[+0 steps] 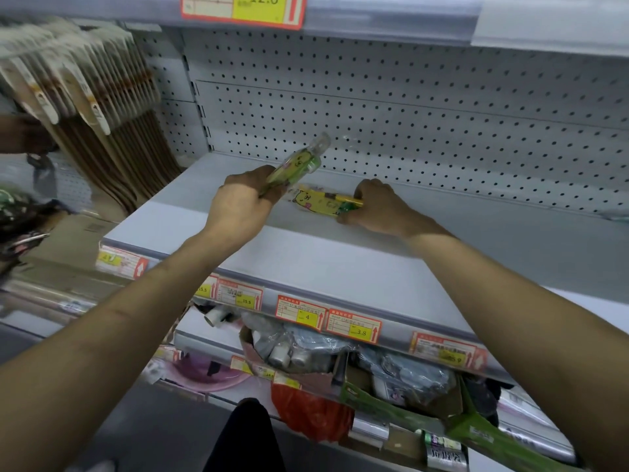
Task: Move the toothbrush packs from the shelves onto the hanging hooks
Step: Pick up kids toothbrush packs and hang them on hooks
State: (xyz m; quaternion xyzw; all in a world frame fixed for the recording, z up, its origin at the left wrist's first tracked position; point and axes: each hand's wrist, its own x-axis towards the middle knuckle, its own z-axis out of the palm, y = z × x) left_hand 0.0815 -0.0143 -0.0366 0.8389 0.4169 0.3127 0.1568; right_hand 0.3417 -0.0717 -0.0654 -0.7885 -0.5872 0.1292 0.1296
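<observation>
Two toothbrush packs in view. Green pack (295, 164) is held in the left hand (242, 203), fingers wrapped tight around its lower end; pack tilts up and to the right, clear top end raised above the shelf (340, 260), not touching it. Yellow pack (325, 202) lies flat on the shelf surface, long axis roughly left to right, just beside and below the green pack. Right hand (377, 207) rests on the shelf with fingers curled over the yellow pack's right end; thumb sits at the near edge of that end, so the hand is closed on it, pack not lifted. Both forearms reach in from the bottom of the frame. Shelf is grey and otherwise mostly bare; white pegboard (408, 107) forms the back wall behind both packs. Price tags (354, 327) in red and yellow line the shelf's front edge. To the upper left, a dense row of hanging packs (78, 80), blurred. Below the shelf, a lower level holds mixed goods in plastic wrap and a green cardboard box (476, 427).
</observation>
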